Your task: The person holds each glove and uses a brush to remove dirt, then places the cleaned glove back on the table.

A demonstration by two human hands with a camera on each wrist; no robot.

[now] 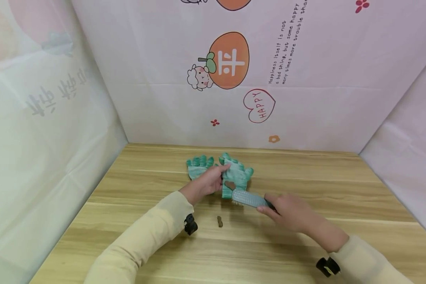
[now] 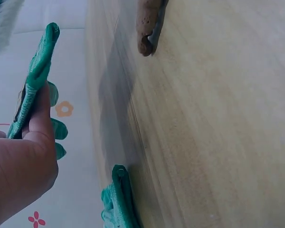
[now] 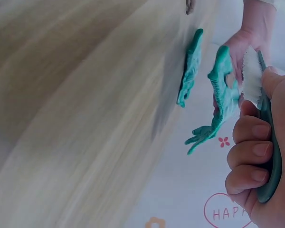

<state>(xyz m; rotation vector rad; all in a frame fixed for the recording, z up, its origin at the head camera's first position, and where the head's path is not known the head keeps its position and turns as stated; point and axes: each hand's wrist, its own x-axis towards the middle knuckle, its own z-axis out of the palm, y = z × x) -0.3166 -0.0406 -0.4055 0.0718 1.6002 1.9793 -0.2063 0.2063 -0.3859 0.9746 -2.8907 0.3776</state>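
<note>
My left hand (image 1: 210, 182) grips a green-and-white work glove (image 1: 236, 175), holding it up off the table with the thumb on its near face. A brown patch (image 1: 230, 184) shows on the glove's lower part. In my right hand (image 1: 292, 211) is a scrubbing brush (image 1: 249, 198), fingers wrapped round its grey-green handle (image 3: 271, 159). The white bristles (image 3: 251, 78) face the glove's brown patch from close by. A second, matching glove (image 1: 198, 169) lies on the table behind my left hand, partly covered by it in the head view.
A small brown lump (image 1: 219, 221) lies on the wooden table (image 1: 305, 244) in front of the held glove; the left wrist view shows this brown lump (image 2: 148, 26) close up. Printed white sheeting (image 1: 170, 110) stands along the back and both sides.
</note>
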